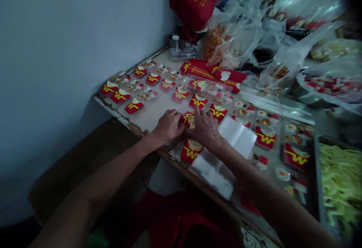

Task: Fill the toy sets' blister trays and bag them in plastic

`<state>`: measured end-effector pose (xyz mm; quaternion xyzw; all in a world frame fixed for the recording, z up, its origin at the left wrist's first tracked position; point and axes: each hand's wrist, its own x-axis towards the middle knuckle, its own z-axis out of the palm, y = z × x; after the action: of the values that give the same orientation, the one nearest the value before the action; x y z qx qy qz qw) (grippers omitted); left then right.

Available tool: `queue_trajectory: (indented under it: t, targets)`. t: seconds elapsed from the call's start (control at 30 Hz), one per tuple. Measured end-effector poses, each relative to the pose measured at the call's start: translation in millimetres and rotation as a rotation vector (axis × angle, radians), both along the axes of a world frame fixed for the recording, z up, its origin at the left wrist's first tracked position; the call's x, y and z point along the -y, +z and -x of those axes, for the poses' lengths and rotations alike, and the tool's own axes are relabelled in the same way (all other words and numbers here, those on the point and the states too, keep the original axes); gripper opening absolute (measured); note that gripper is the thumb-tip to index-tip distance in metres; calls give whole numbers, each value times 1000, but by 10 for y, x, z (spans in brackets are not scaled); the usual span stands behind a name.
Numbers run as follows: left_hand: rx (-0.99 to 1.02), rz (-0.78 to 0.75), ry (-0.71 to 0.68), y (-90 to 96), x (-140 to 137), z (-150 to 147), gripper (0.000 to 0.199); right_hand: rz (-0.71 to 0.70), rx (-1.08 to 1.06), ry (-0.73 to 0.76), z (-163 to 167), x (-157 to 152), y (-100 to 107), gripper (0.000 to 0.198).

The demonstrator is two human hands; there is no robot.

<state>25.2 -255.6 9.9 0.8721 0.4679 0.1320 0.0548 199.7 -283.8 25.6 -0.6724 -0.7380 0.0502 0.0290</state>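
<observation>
Near the table's front edge, my left hand (169, 126) is closed, its fingertips pinched at the left side of a small red fries packet (187, 118) with a yellow W. My right hand (206, 126) is closed at the packet's other side, thumb towards my left hand and index finger raised. Between my hands, part of the packet is hidden. Just below them lies another red fries packet (191, 152) with pale strips at its top. Beneath my right forearm are clear plastic bags (237, 137).
Rows of bagged red packets (152, 78) cover the table. At right stands a metal tray (319, 180) of pale yellow strips (339, 180). Behind are red printed sheets (209, 72), a clear plastic box (182, 52) and bags of small parts (216, 44). A wall (70, 44) borders the left.
</observation>
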Motion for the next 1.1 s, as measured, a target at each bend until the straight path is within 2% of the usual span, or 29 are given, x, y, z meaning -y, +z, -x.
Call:
queue_trajectory:
  t: [0.1, 0.23, 0.4, 0.47, 0.6, 0.73, 0.83, 0.93, 1.1]
  targets:
    - [-41, 49, -60, 17, -95, -25, 25, 34, 54, 18, -162, 171, 83, 107]
    - [-116, 116, -88, 123, -242, -111, 25, 68, 9, 10, -427, 433, 139, 92]
    - [-120, 162, 120, 37, -257, -286, 40, 31, -34, -49, -423, 479, 54, 70]
    - [-120, 186, 194, 11, -241, -350, 40, 11, -45, -61, -391, 462, 18, 66]
    - [-210, 84, 185, 75, -237, -421, 25, -20, -75, -58, -398, 465, -36, 67]
    - [-260, 53, 140, 223, -266, -457, 25, -52, -92, -54, -394, 488, -18, 65]
    - [-208, 12, 107, 299, -205, -508, 23, -104, -100, -39, -346, 497, 88, 59]
    - [-62, -30, 109, 329, -111, -508, 20, -181, -112, -3, -347, 512, 210, 54]
    - [98, -9, 272, 399, -100, -405, 12, -196, -170, 62, -449, 558, 234, 68]
